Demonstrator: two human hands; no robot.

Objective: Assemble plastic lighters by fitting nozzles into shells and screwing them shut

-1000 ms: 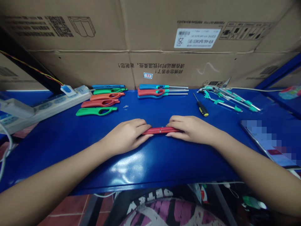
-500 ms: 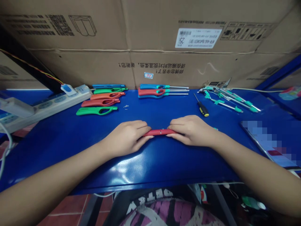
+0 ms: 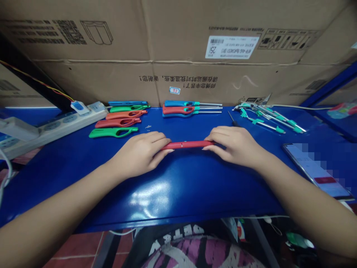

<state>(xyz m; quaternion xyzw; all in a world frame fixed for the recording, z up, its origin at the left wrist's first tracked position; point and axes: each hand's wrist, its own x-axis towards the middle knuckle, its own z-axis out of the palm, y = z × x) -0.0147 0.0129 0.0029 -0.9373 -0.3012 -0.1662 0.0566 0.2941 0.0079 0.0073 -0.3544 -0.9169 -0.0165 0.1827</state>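
Both my hands hold a red lighter body [image 3: 189,144] level above the blue table, its narrow edge facing me. My left hand [image 3: 141,153] pinches its left end between thumb and fingers. At the other end, my right hand [image 3: 235,146] is closed around it in the same way. The lighter's far side and both ends are hidden by my fingers. Behind my right hand, a screwdriver [image 3: 232,117] shows its shaft, with most of its handle covered.
Coloured lighter bodies [image 3: 114,132] lie in a row at left, near tiny metal pins [image 3: 148,127]. Lighters with metal tubes [image 3: 181,110] lie at the back middle. Loose tubes with teal parts [image 3: 267,118], a phone [image 3: 315,169] and a power strip [image 3: 60,124] flank them. Cardboard [image 3: 111,80] stands behind.
Both hands have moved the red lighter body slightly away from me. My hands are farther apart, so more of its length shows. My right hand now covers most of the screwdriver's handle.
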